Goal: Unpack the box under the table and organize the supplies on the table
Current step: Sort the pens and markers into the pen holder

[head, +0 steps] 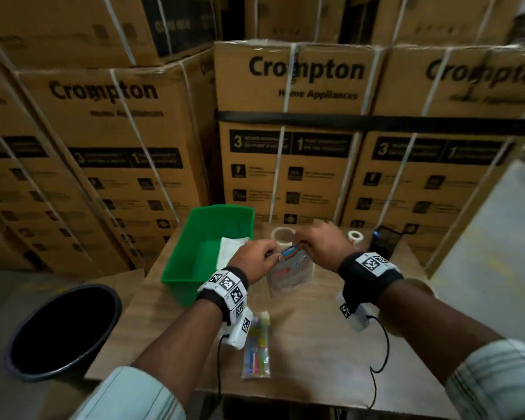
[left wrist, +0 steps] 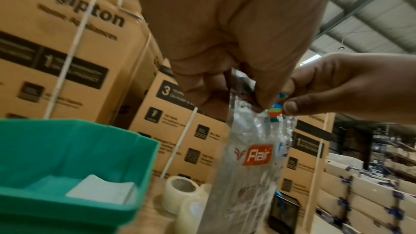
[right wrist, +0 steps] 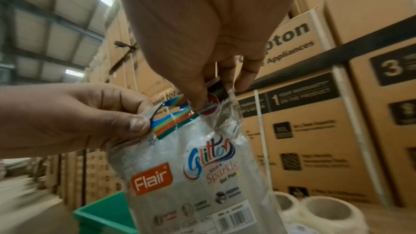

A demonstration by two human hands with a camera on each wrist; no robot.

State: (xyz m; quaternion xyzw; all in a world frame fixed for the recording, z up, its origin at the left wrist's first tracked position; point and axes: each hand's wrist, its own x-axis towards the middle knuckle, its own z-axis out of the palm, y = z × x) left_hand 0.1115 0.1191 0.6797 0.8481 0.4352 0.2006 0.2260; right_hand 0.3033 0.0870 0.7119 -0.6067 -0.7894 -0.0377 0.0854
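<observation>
Here, cartons (head: 291,140): stacked brown boxes walling in the far side of the counter (head: 309,334).
Bucket (head: 64,331): black, on the floor at the left.
Green bin (head: 194,262): on the counter's left — white sheets (head: 231,250) lie inside.
Pen pouch (right wrist: 193,175): clear "Flair" glitter-pen packet, hanging above the counter just right of the bin.
Tape rolls (right wrist: 324,211): behind the pouch.
Marker pack (head: 256,347): flat near the front edge.
Left hand (head: 255,259): pinches the pouch's striped top edge.
Right hand (head: 322,244): fingers curled — pinching the same top edge.
</observation>
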